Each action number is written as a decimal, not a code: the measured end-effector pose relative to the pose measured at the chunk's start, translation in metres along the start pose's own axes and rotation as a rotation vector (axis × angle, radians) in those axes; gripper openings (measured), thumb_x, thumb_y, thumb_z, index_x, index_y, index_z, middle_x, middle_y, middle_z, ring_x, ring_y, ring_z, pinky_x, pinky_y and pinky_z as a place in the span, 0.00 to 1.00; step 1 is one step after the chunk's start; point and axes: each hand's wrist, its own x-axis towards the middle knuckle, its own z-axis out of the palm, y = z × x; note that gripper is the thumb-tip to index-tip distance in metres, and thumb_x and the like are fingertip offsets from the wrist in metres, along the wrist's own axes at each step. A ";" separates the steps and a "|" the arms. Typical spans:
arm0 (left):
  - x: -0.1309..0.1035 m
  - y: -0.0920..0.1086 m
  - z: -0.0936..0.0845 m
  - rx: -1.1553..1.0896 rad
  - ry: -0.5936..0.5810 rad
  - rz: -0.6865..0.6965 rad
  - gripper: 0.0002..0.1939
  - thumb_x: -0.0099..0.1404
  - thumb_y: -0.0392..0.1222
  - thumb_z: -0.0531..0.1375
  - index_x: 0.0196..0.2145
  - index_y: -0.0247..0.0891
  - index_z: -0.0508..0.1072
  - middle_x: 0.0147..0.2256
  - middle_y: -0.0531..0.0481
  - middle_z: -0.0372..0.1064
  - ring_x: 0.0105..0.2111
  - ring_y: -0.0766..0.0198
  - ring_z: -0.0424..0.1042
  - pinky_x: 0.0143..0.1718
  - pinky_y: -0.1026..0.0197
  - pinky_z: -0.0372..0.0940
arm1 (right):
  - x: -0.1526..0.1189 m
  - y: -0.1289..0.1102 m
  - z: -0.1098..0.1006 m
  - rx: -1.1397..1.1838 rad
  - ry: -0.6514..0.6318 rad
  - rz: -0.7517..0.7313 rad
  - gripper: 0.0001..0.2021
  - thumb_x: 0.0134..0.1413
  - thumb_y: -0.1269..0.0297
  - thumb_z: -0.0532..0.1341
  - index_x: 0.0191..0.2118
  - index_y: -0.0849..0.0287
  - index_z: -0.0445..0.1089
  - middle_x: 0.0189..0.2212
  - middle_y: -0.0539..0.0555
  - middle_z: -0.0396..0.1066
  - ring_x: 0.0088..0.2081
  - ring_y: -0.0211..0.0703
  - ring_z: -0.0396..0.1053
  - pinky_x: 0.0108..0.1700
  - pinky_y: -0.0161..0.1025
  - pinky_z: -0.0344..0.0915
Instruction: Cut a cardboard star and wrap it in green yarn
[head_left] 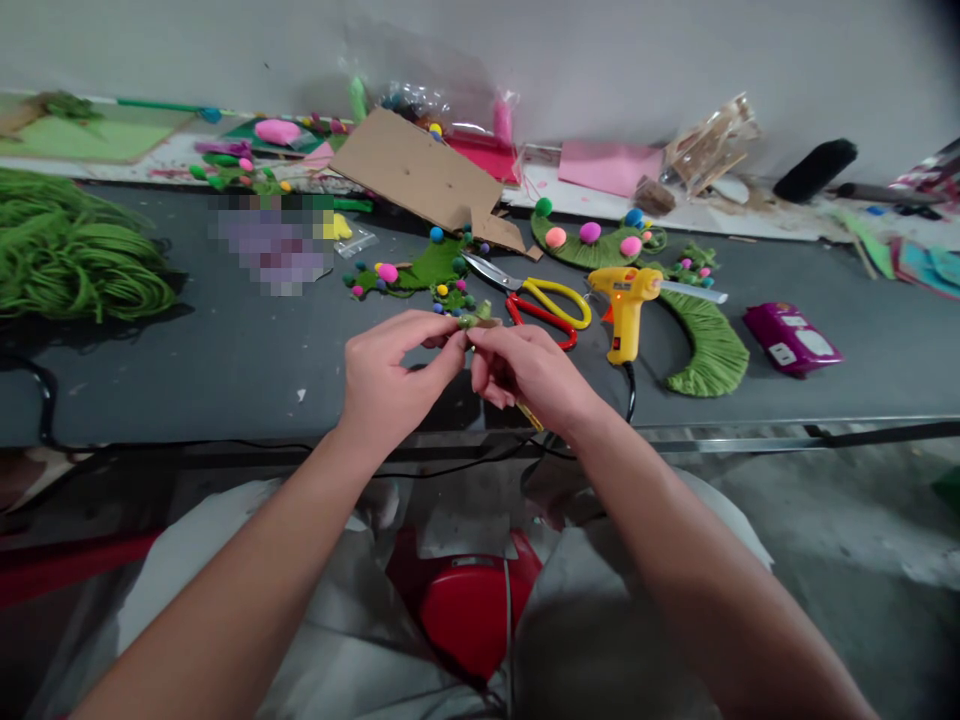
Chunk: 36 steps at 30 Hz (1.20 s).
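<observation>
My left hand (397,365) and my right hand (525,370) meet over the front of the table. Both are closed, with fingertips pinching a small green yarn-like piece (474,317), mostly hidden by the fingers. A thin yellowish strip (529,415) sticks out below my right hand; I cannot make out what it is. Just beyond lie scissors (551,300) with one red and one yellow handle. Green pieces with coloured pom-poms (439,265) lie behind my left hand. A yellow glue gun (624,305) rests to the right, a glue stick in its back.
A crescent wrapped in green yarn (709,345) and a purple packet (793,338) lie at right. Green yarn (71,250) is heaped at left. Cardboard (420,170) leans at the back. Black cords (247,443) run along the table's front edge. A red stool (469,610) shows below.
</observation>
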 end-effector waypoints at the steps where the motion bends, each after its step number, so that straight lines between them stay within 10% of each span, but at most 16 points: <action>1: 0.000 0.000 0.000 0.001 -0.001 0.002 0.05 0.64 0.36 0.66 0.37 0.40 0.83 0.35 0.49 0.81 0.32 0.64 0.77 0.36 0.61 0.70 | 0.000 0.000 0.000 0.001 -0.001 0.001 0.25 0.65 0.56 0.56 0.18 0.62 0.70 0.10 0.48 0.61 0.14 0.30 0.57 0.19 0.30 0.51; 36: -0.001 -0.002 0.000 -0.010 -0.008 -0.046 0.04 0.65 0.39 0.66 0.37 0.41 0.83 0.35 0.49 0.81 0.32 0.63 0.77 0.38 0.59 0.72 | 0.000 -0.001 -0.003 -0.018 -0.020 0.012 0.26 0.65 0.53 0.56 0.17 0.61 0.70 0.10 0.49 0.60 0.14 0.31 0.55 0.19 0.33 0.49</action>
